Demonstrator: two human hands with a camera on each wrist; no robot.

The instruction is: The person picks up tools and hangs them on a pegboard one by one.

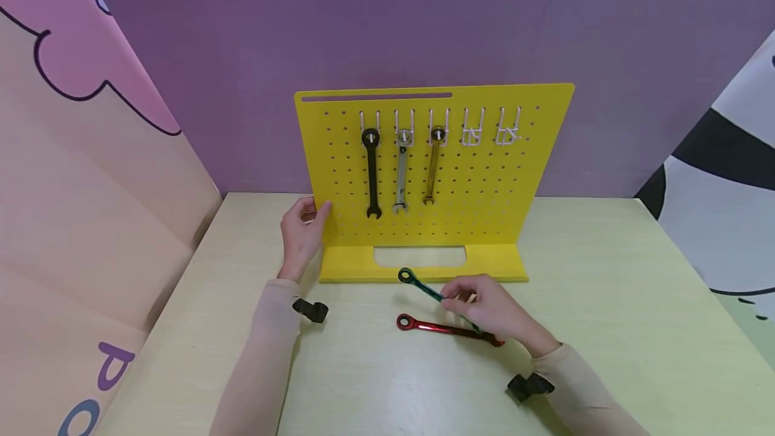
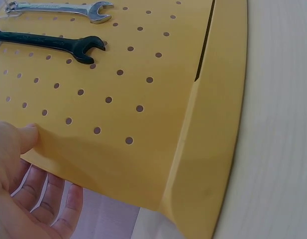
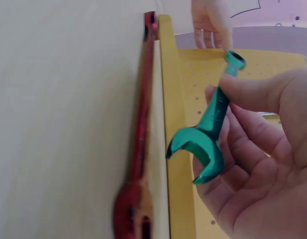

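My right hand pinches a green ratcheting combination wrench by its shaft, over the table in front of the yellow pegboard. Its ring end points toward the board; the open jaw end faces the camera in the right wrist view. Just below lies a red ratcheting wrench flat on the table, partly overlapped by the green one in the head view. My left hand holds the board's left edge, thumb on the front face and the other fingers behind the edge.
On the board's white hooks hang a black wrench, a silver wrench and a brass-coloured wrench. To their right, two more white hooks stick out. The board stands on a yellow base near the purple wall.
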